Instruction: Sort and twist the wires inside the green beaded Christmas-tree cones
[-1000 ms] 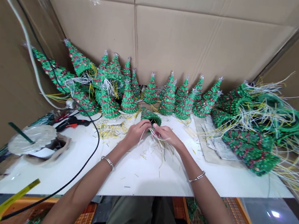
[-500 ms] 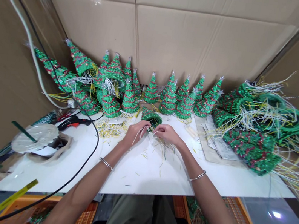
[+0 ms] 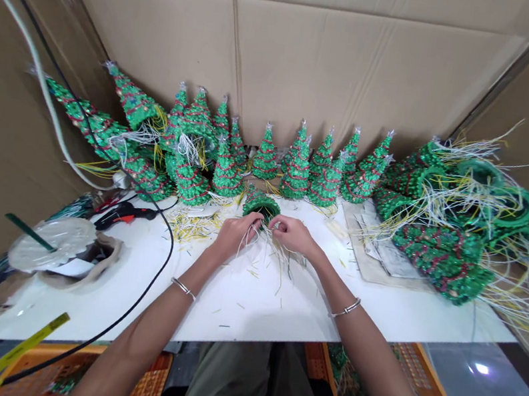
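In the head view, the tree [image 3: 255, 198] being handled lies on its side on the table [image 3: 212, 311], its open base facing the person, with wires [image 3: 280, 247] spilling out toward the near edge. Working well here calls for separating the strands one at a time with a light pinch, keeping the bundle fanned so none snag, and pulling gently so nothing tears loose inside. The clippings [image 3: 191, 228] could easily mix in with the live ends.

The left hand [image 3: 232, 234] has its fingers closed on white strands just before the base; the right hand [image 3: 295, 235] appears to pinch others opposite. Both forearms reach forward and converge, wrists low, fingertips nearly meeting.
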`<state>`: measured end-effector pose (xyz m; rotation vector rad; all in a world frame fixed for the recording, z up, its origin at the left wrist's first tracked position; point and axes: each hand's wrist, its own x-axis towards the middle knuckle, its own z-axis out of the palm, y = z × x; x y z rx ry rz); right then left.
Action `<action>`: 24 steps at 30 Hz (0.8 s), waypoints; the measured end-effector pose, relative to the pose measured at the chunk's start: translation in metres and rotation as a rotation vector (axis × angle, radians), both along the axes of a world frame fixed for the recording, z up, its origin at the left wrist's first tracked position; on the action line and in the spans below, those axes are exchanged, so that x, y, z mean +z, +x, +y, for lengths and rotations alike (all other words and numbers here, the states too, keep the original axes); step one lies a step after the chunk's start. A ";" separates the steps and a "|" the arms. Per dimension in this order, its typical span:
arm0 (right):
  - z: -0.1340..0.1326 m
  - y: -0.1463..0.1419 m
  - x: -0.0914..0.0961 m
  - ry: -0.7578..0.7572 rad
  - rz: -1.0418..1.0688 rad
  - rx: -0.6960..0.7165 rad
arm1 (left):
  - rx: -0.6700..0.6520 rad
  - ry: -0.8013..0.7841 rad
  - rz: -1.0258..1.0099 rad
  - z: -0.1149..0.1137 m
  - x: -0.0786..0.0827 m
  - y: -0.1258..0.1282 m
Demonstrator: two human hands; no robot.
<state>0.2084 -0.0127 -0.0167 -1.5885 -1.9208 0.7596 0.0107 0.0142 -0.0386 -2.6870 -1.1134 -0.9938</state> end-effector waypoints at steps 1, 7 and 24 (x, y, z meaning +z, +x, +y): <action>-0.001 -0.002 0.002 0.003 -0.040 -0.010 | -0.009 0.002 -0.020 0.000 0.000 0.000; -0.001 -0.013 0.011 0.020 -0.249 -0.098 | -0.107 -0.059 -0.134 -0.003 0.004 -0.001; 0.004 -0.025 0.012 0.021 -0.239 -0.191 | 0.075 0.048 -0.042 0.001 -0.007 0.003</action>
